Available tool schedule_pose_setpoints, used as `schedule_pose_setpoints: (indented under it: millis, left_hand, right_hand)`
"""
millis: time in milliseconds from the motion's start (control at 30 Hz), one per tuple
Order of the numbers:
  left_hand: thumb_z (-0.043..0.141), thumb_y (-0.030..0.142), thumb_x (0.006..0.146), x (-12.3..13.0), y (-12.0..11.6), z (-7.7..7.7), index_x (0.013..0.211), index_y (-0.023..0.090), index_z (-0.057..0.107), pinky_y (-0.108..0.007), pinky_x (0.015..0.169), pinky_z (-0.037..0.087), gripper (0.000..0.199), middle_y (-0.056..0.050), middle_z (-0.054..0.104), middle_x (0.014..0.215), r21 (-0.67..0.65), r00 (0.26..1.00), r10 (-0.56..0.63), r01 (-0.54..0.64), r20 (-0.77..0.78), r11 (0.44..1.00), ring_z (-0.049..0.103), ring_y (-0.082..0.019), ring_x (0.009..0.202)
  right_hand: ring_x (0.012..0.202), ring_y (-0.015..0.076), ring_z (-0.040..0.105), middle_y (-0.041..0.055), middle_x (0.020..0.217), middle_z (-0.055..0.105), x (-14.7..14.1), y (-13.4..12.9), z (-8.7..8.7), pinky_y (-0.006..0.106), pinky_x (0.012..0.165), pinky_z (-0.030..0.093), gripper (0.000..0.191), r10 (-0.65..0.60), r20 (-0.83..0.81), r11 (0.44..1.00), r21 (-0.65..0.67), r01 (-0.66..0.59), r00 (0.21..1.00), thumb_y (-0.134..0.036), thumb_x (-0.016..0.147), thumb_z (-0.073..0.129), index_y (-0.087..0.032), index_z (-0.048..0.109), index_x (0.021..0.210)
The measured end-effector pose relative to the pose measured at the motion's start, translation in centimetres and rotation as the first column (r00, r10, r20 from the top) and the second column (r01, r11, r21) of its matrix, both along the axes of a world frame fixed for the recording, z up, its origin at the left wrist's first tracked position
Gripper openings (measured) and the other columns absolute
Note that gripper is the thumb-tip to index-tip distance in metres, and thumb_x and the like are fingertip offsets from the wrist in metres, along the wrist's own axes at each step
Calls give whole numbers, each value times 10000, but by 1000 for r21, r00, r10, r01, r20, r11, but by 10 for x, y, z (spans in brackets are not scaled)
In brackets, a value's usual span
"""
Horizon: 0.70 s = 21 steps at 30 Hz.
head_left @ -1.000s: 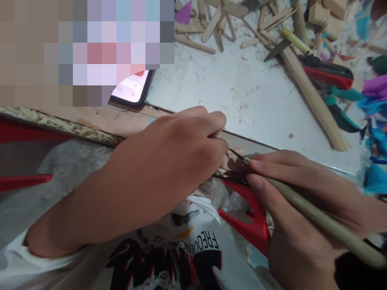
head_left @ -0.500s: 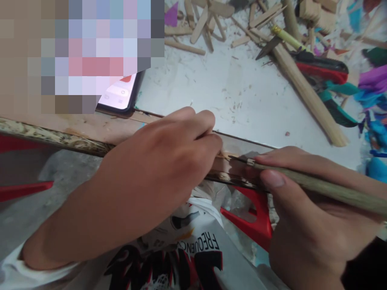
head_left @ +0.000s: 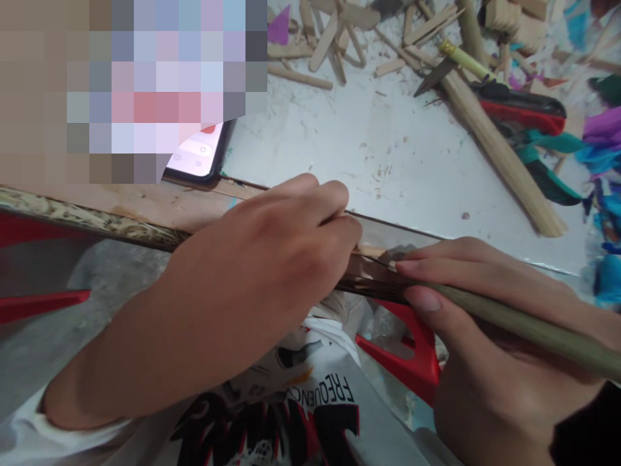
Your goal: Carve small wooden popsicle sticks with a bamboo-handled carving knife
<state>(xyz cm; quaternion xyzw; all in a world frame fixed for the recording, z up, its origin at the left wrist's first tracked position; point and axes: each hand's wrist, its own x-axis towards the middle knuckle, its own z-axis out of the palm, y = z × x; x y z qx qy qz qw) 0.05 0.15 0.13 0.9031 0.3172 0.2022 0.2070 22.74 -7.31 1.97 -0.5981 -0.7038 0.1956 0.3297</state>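
Observation:
My left hand (head_left: 291, 239) is closed at the table's front edge, with its fingers pressed round a small light wooden piece (head_left: 372, 250) whose end sticks out to the right. My right hand (head_left: 490, 310) pinches a long greenish-brown wooden handle (head_left: 524, 323) near its front end. A thin dark tip (head_left: 378, 260) points left from these fingers and lies close beside the wooden piece. The left fingertips are mostly hidden behind the knuckles.
A phone (head_left: 198, 155) lies at the left, partly blurred out. Loose wooden sticks (head_left: 327, 39), a hammer (head_left: 490, 136), red-black pliers (head_left: 524, 107) and coloured scraps (head_left: 606, 155) lie on the white table (head_left: 301, 129). Red chair parts (head_left: 412, 356) show below the edge.
The handle and dark tip in my right hand have shifted slightly left and down. The rest of the view has slid a little to the right.

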Motion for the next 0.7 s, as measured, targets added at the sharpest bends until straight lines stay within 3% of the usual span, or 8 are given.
schedule_pose_setpoints:
  millis: [167, 567, 700]
  left_hand:
    - [472, 58, 1032, 0, 1, -2, 952, 194, 721, -363, 797, 498, 295, -41, 664, 946, -3, 999, -13, 13, 39, 1000, 649, -221, 966]
    - [467, 50, 1020, -1, 0, -2, 967, 195, 715, -372, 756, 507, 293, -46, 675, 981, -5, 1000, -6, 7, 29, 1000, 662, -226, 968]
    - [463, 46, 1020, -1, 0, -2, 1013, 206, 724, -364, 774, 529, 306, -44, 691, 993, 19, 1000, -3, 2, 19, 1000, 672, -219, 976]
  right_hand:
    - [880, 169, 761, 29, 1009, 792, 3, 4, -1, 295, 720, 600, 258, 167, 13, 985, 28, -168, 986, -58, 847, 786, -216, 792, 1050]
    - [879, 117, 729, -11, 1034, 779, 2, 3, -1, 264, 732, 586, 265, 104, 64, 990, 86, -109, 993, -61, 863, 786, -219, 782, 1076]
    - [896, 122, 745, 4, 1037, 778, 2, 3, 1, 262, 739, 587, 224, 133, 90, 990, 27, -136, 987, -64, 883, 766, -211, 776, 1051]
